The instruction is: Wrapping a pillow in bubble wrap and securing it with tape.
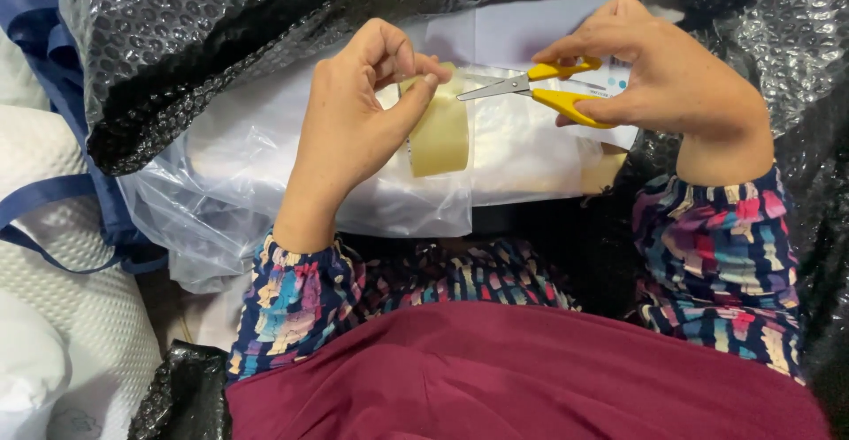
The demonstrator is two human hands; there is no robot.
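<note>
My left hand [354,113] grips a roll of clear packing tape [439,130], with thumb and fingers pinched at its top edge. My right hand [672,68] holds yellow-handled scissors [539,88]; the steel blades point left, their tips at the top of the tape roll beside my left fingertips. Both hands hover over a white parcel in clear plastic [522,148] lying on my lap.
Black bubble wrap [186,42] drapes across the top and down the right side. A clear plastic bag [203,219] lies left of the parcel. White textured foam [62,316] and dark blue straps [53,192] sit at far left.
</note>
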